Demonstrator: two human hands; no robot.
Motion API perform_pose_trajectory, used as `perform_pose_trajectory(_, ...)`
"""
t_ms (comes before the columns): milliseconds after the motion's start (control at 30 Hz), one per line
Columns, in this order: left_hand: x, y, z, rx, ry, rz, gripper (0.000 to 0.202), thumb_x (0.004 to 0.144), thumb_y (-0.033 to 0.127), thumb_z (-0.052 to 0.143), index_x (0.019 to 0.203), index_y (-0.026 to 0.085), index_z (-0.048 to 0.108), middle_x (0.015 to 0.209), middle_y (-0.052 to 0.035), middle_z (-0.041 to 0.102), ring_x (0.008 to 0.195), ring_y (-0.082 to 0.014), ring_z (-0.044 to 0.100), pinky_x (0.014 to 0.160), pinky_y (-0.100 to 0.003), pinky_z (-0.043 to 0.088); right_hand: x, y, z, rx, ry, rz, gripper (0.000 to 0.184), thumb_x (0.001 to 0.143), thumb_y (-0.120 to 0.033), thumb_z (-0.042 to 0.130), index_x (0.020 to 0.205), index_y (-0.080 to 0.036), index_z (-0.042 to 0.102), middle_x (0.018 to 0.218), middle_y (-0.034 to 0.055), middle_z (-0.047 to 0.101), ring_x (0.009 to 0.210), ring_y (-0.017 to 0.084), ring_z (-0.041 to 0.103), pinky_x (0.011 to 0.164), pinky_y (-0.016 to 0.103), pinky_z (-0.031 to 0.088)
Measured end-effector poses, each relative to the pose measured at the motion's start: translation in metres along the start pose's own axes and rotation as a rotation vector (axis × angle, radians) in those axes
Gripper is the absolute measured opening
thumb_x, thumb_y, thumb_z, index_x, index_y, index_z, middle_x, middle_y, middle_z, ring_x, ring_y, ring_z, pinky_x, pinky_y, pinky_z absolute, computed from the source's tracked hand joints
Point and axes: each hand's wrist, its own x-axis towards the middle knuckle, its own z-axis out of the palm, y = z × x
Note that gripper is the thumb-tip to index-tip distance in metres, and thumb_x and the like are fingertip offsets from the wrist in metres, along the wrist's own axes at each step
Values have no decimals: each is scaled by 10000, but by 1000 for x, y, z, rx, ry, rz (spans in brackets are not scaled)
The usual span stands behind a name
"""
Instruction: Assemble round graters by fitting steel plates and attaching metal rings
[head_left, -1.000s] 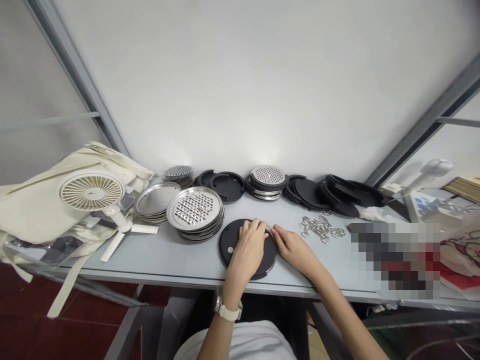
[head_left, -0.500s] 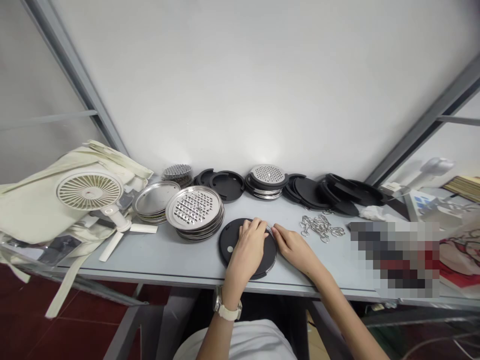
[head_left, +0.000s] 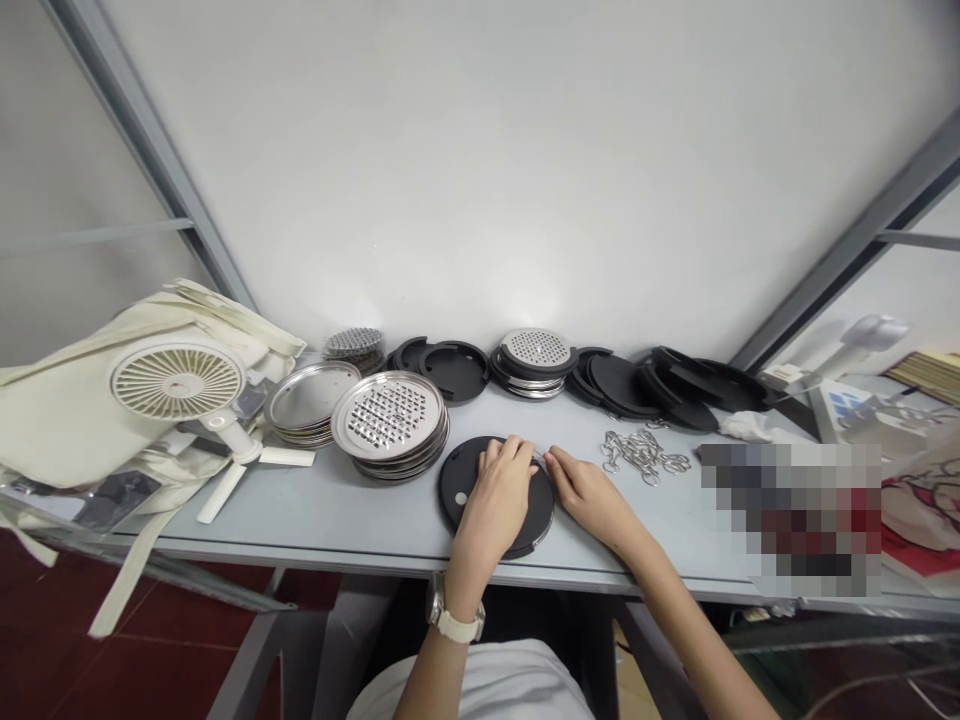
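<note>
At the near edge of the grey tabletop (head_left: 315, 520), centre: black disc (head_left: 535, 520) lying flat, with 1 pale round spot (head_left: 460, 498) on its left part and a bright metallic rim along its lower right.

Left hand (head_left: 496, 502) lies over the disc, palm down, fingers bent towards its far right side; whether this grip pinches anything cannot be told, as the fingertips are mostly hidden. White-strapped watch (head_left: 456, 626) on the left wrist. Right hand (head_left: 594, 497) is just beside the disc's upper right edge; its grip is pressed together at the thumb and index finger, pinching a thin bright piece (head_left: 538, 456) between the 2 hands. Shape of the piece: too small to tell.

Right of the right hand: loose heap of metal clips (head_left: 643, 456). Left of the disc: stack of metal grater plates (head_left: 390, 418), leaning slightly; just beyond it, stack of plain metal plates (head_left: 313, 398). Along the wall: shallow black trays (head_left: 456, 372), a stack topped by a perforated plate (head_left: 536, 349), and overlapping black parts (head_left: 622, 385). Far left: white fan (head_left: 178, 380) before a cream bag (head_left: 67, 410).
</note>
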Motion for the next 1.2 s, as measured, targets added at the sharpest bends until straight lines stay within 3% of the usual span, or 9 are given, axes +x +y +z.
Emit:
perform_pose_trajectory(333,-2,-2,6,39,65,-14,168,959,220,377,1108,201,455,1091,-64,454,1011,-204,474,895,-365,410,0,0,-1,-14,-46,-58,285,963,-281,261,845,-218,511,710,36,640,647,189,610,598,256,373)
perform_pose_trajectory(600,-2,-2,4,14,62,-5,243,962,213,356,1186,238,445,1108,-67,444,1051,-213,476,916,-381,415,0,0,-2,3,-15,-92,270,957,-287,294,818,-223,517,676,20,622,578,168,578,557,250,354)
perform_pose_trajectory(1200,-3,-1,3,-6,67,-8,242,958,194,363,1171,247,464,1098,-54,453,1020,-205,475,904,-357,411,-2,-1,-4,43,-37,-111,246,945,-284,298,768,-228,459,622,-4,564,550,155,538,545,240,344)
